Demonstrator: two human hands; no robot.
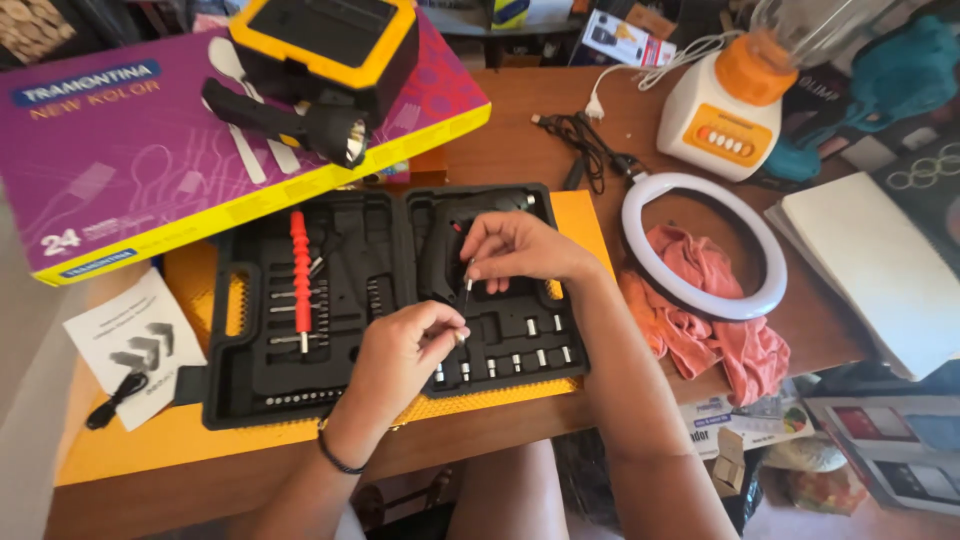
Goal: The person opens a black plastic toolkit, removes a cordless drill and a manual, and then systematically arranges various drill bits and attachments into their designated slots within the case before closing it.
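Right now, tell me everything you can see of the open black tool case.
The open black tool case looks like moulded plastic and lies flat, both halves spread, on a yellow mat on the wooden table. Its left half holds a red-handled screwdriver and rows of slim bits; its right half holds a dark power tool and small silvery sockets. The right hand holds a thin bit over it, and the left hand pinches something small over the sockets.
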